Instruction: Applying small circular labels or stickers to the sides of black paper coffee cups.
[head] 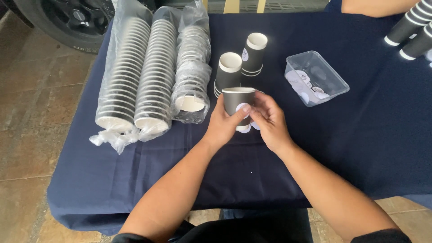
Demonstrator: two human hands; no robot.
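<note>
step: round white sticker (pixel 243 108) being pressed onto dark paper cup (pixel 238 104) | left hand (pixel 223 124) clamped on cup, right hand (pixel 268 119) fingertips on it (near table edge) | next: likely firm smoothing of sticker, judged

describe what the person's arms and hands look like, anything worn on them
Both forearms are bare from the wrists up to about the elbows. The left hand and right hand wear no gloves, and no rings, watch or bracelet show on the fingers or wrists. At the bottom edge of the view, dark, black-looking sleeve cuffs begin on both upper arms. No markings or tattoos are visible.
</note>
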